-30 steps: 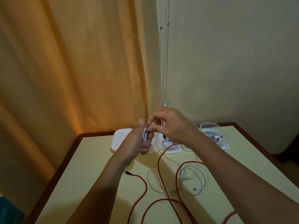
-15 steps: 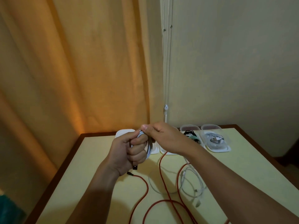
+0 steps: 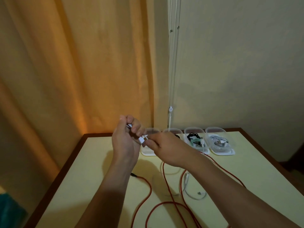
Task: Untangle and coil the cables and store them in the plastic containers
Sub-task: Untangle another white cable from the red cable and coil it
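- We see an orange curtain (image 3: 74,63) and a pale wall (image 3: 238,63) meeting behind a cream worktop (image 3: 98,162) with a dark wood edge.
- A red cable (image 3: 148,191) loops across the worktop below both hands, beside a loose white cable (image 3: 189,193).
- Beyond the hands stand clear plastic containers (image 3: 219,142) in a row; we read no writing.
- Our left hand (image 3: 126,139) grips a coiled white cable (image 3: 142,139), fingers curled round it.
- Our right hand (image 3: 164,148) pinches its plug end, which points left.
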A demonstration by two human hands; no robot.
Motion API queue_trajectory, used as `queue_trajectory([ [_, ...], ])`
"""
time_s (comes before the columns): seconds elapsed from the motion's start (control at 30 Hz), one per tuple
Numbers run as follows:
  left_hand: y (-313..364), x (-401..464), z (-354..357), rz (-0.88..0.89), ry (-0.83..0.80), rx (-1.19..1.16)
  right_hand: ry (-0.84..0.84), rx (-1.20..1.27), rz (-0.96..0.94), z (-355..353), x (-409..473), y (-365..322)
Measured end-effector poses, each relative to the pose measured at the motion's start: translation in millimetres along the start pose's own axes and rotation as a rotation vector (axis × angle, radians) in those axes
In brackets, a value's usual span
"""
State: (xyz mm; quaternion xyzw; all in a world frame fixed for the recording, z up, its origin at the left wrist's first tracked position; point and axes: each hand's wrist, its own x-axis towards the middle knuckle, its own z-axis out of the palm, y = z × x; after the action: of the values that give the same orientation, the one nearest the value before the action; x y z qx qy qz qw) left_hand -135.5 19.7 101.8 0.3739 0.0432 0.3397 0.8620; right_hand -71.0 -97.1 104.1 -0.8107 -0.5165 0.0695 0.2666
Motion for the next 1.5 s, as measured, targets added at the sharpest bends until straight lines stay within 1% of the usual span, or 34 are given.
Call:
queue_trajectory([
  [0.07, -5, 1, -1, 0.046, 0.015, 0.203, -0.018, -0.094, 0.003, 2, -1, -1],
  [0.17, -11, -4, -3, 0.103, 0.026, 0.682, -0.008, -0.17, 0.033, 6, -3, 2],
  [0.2, -13, -6, -3, 0.108, 0.031, 0.785, 0.013, -0.195, 0.046, 8, -4, 4],
  [0.3, -14, -12, 2, 0.111, 0.048, 0.919, 0.092, -0.229, 0.123, 11, -6, 6],
  [0.33, -15, -13, 3, 0.114, 0.064, 0.999, 0.117, -0.221, 0.136, 10, -7, 5],
  [0.4, -16, -14, -1, 0.057, 0.048, 1.151, 0.166, -0.164, 0.124, 10, -10, 2],
  [0.5, -17, -12, -4, -0.147, -0.036, 1.218, 0.197, -0.08, 0.087, 7, -13, -2],
  [0.57, -13, -12, -2, -0.325, -0.097, 1.25, 0.144, -0.097, 0.046, 3, -13, 1],
  [0.6, -11, -13, -1, -0.408, -0.148, 1.297, 0.11, -0.089, 0.025, 2, -12, 3],
  [0.63, -7, -15, -2, -0.469, -0.218, 1.295, 0.087, -0.063, 0.001, 1, -12, 4],
  [0.67, -3, -15, -4, -0.506, -0.291, 1.232, 0.077, -0.034, -0.02, 1, -11, 7],
  [0.73, 2, -15, -8, -0.599, -0.392, 1.034, 0.073, 0.005, -0.041, -2, -12, 10],
  [0.83, 7, -15, -9, -0.746, -0.586, 0.926, 0.064, 0.022, -0.073, -4, -15, 13],
  [0.9, 9, -16, -6, -0.768, -0.621, 0.901, 0.067, 0.072, -0.053, -1, -17, 13],
  [0.97, 9, -17, -6, -0.751, -0.573, 0.928, 0.071, 0.119, -0.015, 3, -18, 14],
  [1.1, -4, -16, -15, -0.549, -0.454, 1.176, 0.13, 0.147, 0.038, 9, -17, 17],
  [1.13, -9, -15, -16, -0.491, -0.402, 1.241, 0.154, 0.144, 0.044, 10, -16, 17],
  [1.2, -18, -12, -15, -0.4, -0.235, 1.308, 0.191, 0.156, 0.055, 13, -16, 18],
  [1.27, -23, -11, -12, -0.3, -0.066, 1.286, 0.233, 0.153, 0.068, 16, -16, 20],
  [1.3, -24, -10, -11, -0.243, -0.019, 1.248, 0.263, 0.158, 0.07, 18, -15, 20],
  [1.33, -25, -9, -12, -0.214, -0.006, 1.212, 0.29, 0.17, 0.077, 20, -15, 21],
  [1.37, -25, -9, -12, -0.223, -0.019, 1.194, 0.306, 0.182, 0.092, 23, -15, 22],
  [1.43, -26, -11, -14, -0.251, -0.057, 1.234, 0.308, 0.194, 0.137, 27, -15, 25],
  [1.5, -31, -12, -16, -0.246, -0.031, 1.266, 0.321, 0.209, 0.142, 31, -14, 27],
])
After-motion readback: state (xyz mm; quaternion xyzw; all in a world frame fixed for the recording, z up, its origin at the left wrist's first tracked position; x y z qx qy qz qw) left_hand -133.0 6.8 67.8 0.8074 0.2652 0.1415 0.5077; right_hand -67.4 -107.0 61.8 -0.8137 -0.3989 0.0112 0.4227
